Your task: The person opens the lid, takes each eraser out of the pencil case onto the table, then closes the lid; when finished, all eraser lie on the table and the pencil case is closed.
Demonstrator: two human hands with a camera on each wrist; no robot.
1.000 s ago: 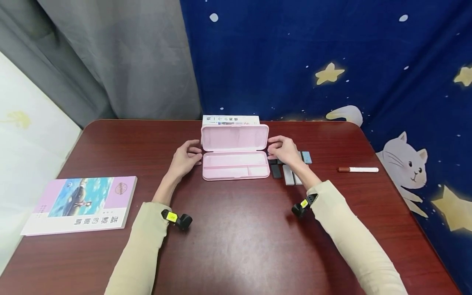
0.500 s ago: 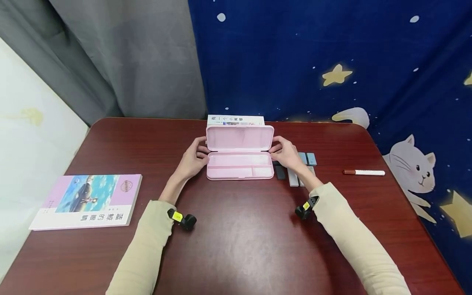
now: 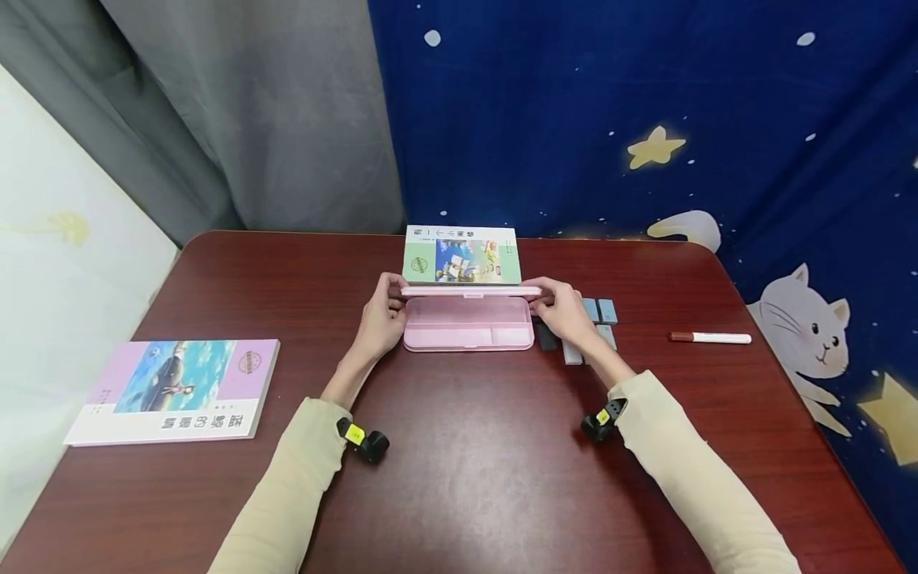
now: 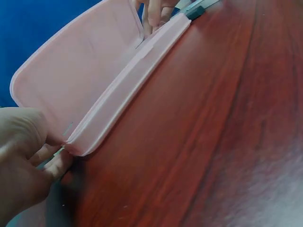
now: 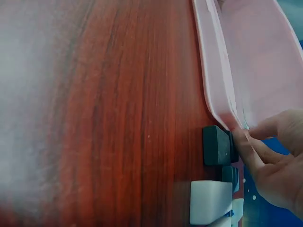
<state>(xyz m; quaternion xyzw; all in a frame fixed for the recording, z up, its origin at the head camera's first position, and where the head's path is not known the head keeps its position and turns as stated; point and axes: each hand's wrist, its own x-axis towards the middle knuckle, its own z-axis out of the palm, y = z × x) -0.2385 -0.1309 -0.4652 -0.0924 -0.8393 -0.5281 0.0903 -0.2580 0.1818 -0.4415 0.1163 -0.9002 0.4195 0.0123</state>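
Note:
A pink pencil case [image 3: 469,338] lies on the table with its lid [image 3: 471,292] swung up, so the head view sees the lid nearly edge-on. Its base has compartments, and no contents show in them. My left hand [image 3: 380,319] grips the left end of the case by the hinge, with the thumb at the base corner in the left wrist view. At the opposite end, my right hand [image 3: 566,311] holds the case the same way, fingers at the lid. Dark, grey and blue blocks [image 5: 216,145] lie beside and under the right hand, partly hidden by it.
Behind the case lies a green and white book [image 3: 462,255]. A purple and white book [image 3: 175,391] lies at the left of the table [image 3: 473,470]. To the right is a white marker [image 3: 710,338] with a brown cap. Curtains hang behind the table's far edge.
Both hands have closed in on the ends of the pencil case. Its lid has swung from leaning back to nearly edge-on, uncovering the green book's cover behind it.

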